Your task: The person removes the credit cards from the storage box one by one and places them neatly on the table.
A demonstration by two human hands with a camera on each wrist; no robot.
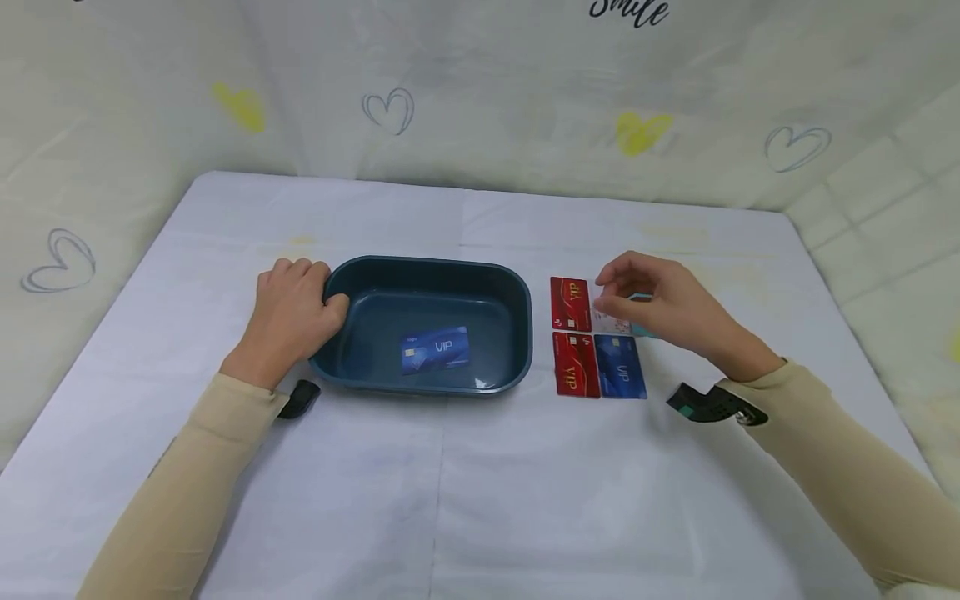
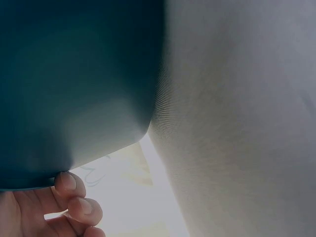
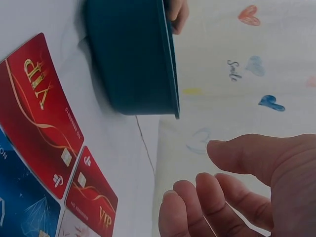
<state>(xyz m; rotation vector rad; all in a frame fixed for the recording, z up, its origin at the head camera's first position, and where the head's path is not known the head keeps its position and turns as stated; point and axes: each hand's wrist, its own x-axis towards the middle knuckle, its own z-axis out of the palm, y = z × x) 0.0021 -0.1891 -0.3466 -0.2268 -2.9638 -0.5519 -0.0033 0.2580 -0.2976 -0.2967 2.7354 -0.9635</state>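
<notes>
My left hand [image 1: 294, 315] grips the left rim of a dark teal basin [image 1: 450, 262], thumb over the edge and fingertips outside it in the left wrist view. A blue VIP card [image 1: 435, 350] lies flat on the basin floor. Just right of the basin, several cards form two rows: an upper red card [image 1: 571, 304], a lower red card [image 1: 577, 365], a blue card [image 1: 621, 367], a pale patterned card [image 1: 611, 323] and a light blue card [image 1: 643, 330]. Above the last two hovers my right hand [image 1: 663, 302], partly covering them, fingers loosely bent, thumb apart, nothing between them.
A white cloth covers the table [image 1: 495, 500], creased down the middle. Behind it stands a pale backdrop [image 1: 510, 100] with printed hearts. Each wrist carries a black camera mount, such as the right mount [image 1: 712, 404].
</notes>
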